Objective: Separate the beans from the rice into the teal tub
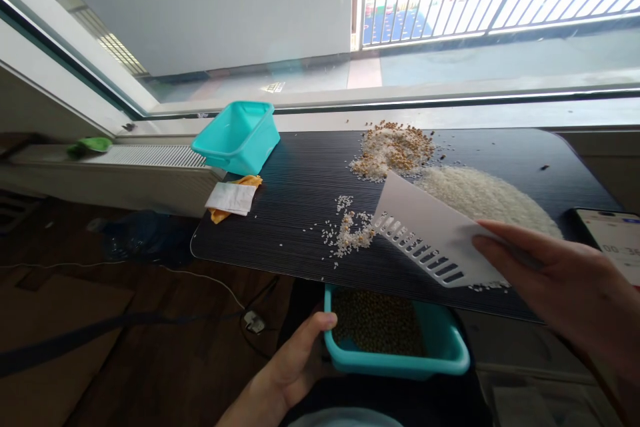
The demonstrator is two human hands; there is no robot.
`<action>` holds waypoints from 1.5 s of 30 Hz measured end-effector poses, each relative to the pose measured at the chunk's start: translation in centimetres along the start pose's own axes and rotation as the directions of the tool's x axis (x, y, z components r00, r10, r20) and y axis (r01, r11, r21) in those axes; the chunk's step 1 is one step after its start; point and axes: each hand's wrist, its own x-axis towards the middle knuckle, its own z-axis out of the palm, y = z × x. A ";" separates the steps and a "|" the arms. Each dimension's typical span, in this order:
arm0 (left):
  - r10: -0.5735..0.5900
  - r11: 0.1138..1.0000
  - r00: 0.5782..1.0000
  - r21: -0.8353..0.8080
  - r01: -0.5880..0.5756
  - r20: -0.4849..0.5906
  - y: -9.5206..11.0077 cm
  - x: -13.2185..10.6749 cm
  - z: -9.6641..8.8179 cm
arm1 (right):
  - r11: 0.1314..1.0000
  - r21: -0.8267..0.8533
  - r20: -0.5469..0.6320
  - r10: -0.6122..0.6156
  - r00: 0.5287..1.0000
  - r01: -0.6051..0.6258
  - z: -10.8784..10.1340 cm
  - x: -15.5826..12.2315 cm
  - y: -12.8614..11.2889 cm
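My left hand (299, 360) is closed on the left rim of a teal plastic basin (400, 362), its thumb over the edge. Brownish-green grains (375, 320), perhaps beans or lentils, cover the basin's bottom. In my right hand (545, 267) is a white slotted scoop (430, 230), tilted over the dark table with its slots towards me. Left of the scoop lies a small scatter of rice and yellowish grains (353, 234). Behind it rises a mixed pile of rice and orange-brown grains (393, 150). A larger heap of white rice (485, 197) is partly hidden by the scoop and hand.
An empty teal basin (235, 130) stands at the dark table's (285, 227) back left corner, a folded white and orange cloth (233, 199) in front of it. A phone (613, 240) showing a timer lies at the right. Behind runs a window; a cable (215, 278) crosses the floor.
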 end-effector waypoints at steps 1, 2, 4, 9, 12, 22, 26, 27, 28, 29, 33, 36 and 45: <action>-0.002 1.000 1.000 -0.001 0.002 -0.007 0.0 0.0 0.0 | 1.000 0.021 0.011 -0.001 1.000 0.000 0.1 0.2 -0.3; -0.004 1.000 1.000 -0.002 0.004 -0.012 0.0 0.0 0.0 | 0.999 0.054 0.033 0.007 0.999 -0.009 0.1 0.3 -0.5; -0.012 1.000 1.000 -0.007 0.012 -0.010 0.0 0.0 0.0 | 0.993 0.112 0.086 0.016 0.996 -0.025 -0.1 0.4 -0.9; -0.035 0.999 0.999 0.021 0.035 -0.011 0.2 -0.1 0.1 | 0.994 0.112 0.075 -0.023 0.997 0.014 -0.1 0.6 -1.3; -0.035 0.999 0.999 0.036 0.036 -0.020 0.3 -0.2 0.2 | 0.995 0.089 0.097 -0.052 0.994 0.043 0.7 0.8 -1.4; -0.017 0.998 1.000 0.060 0.018 -0.018 0.1 -0.6 -0.3 | 0.992 0.123 0.125 -0.002 0.992 -0.013 0.1 -0.5 -2.0; -0.017 0.997 0.999 0.080 0.019 -0.028 0.1 -0.7 -0.4 | 0.987 0.146 0.156 0.047 0.987 -0.070 0.7 -1.0 -1.4; -0.017 0.997 0.999 0.081 0.019 -0.031 0.1 -0.7 -0.4 | 0.984 0.160 0.172 0.048 0.984 -0.076 0.9 -1.1 -1.3; -0.015 0.997 0.999 0.081 0.018 -0.033 0.1 -0.7 -0.3 | 0.981 0.174 0.186 0.047 0.981 -0.080 1.0 -1.1 -1.3; -0.014 0.997 0.999 0.078 0.017 -0.033 0.2 -0.7 -0.3 | 0.979 0.185 0.195 0.046 0.980 -0.083 1.1 -1.2 -1.3; -0.012 0.998 0.999 0.063 0.014 -0.029 0.3 -0.8 -0.1 | 0.977 0.190 0.190 0.060 0.980 -0.096 1.2 -0.9 -1.8; -0.015 0.998 0.999 0.055 0.017 -0.043 0.4 -0.8 0.0 | 0.979 0.177 0.192 0.065 0.979 -0.100 1.3 -0.4 -2.3; -0.020 0.999 0.999 0.030 0.021 -0.028 0.3 -0.7 -0.5 | 0.988 0.140 0.134 0.039 0.990 -0.058 1.0 0.3 -2.5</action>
